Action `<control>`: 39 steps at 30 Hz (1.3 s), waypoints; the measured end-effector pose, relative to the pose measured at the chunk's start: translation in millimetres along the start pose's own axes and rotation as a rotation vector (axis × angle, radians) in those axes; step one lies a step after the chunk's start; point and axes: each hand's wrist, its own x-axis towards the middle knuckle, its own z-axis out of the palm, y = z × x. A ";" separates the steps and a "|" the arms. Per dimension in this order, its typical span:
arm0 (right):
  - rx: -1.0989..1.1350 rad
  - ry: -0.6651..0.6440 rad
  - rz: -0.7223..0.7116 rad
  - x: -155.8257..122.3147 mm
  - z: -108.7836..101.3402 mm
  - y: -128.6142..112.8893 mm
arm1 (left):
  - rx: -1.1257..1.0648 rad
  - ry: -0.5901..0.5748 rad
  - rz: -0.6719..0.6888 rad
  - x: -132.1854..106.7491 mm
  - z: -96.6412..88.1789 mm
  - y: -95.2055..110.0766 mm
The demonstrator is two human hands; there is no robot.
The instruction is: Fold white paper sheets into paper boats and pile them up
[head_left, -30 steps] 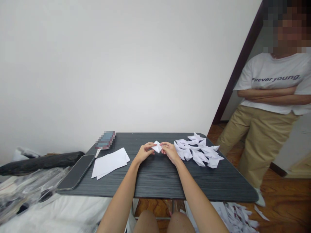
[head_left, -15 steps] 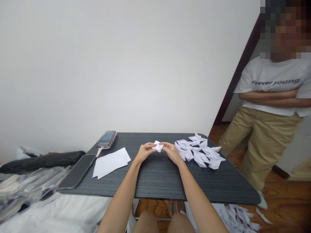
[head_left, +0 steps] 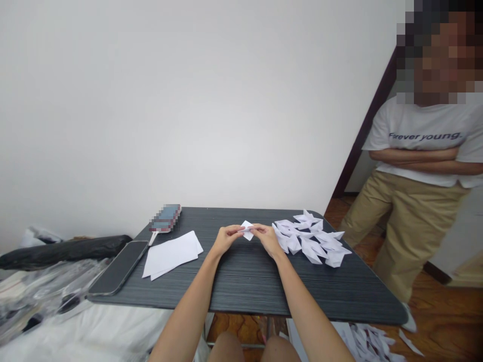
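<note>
A small folded piece of white paper (head_left: 247, 232), diamond-shaped, is held just above the dark table (head_left: 249, 286). My left hand (head_left: 227, 238) pinches its left side between thumb and fingertips. From the other side, my right hand (head_left: 264, 236) grips the paper in the same way, and the fingertips of both hands nearly meet across its middle. Close to the right hand lies a cluster of folded white paper boats (head_left: 311, 241). Loose white paper sheets (head_left: 171, 255) rest left of my hands.
A black phone (head_left: 118, 268) lies at the table's left edge, with another device (head_left: 166, 217) behind it. A person (head_left: 422, 156) stands at the right with arms crossed. Paper strips (head_left: 372, 342) lie below the table, and plastic-wrapped items (head_left: 45, 286) are at left.
My fingertips have drawn closer together across the folded paper, whose top and bottom corners now show above and below them. The view has tilted slightly.
</note>
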 end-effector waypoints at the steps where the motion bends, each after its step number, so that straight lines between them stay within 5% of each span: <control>1: -0.001 -0.021 -0.006 -0.1 0.4 -1.1 | 0.004 0.000 -0.002 0.0 0.0 0.0; 16: 0.006 0.048 0.040 -1.0 6.7 -2.6 | -0.027 0.193 -0.095 -0.9 6.4 -3.3; 23: -0.068 0.142 0.080 0.1 6.1 2.0 | -0.118 0.172 -0.170 -1.8 12.2 1.9; 29: -0.062 -0.004 0.074 -0.7 4.5 -3.0 | -0.162 0.170 -0.184 -0.9 10.8 -6.4; 39: -0.109 -0.022 -0.016 -0.4 5.5 -3.9 | 0.118 0.030 -0.031 -4.8 8.0 4.1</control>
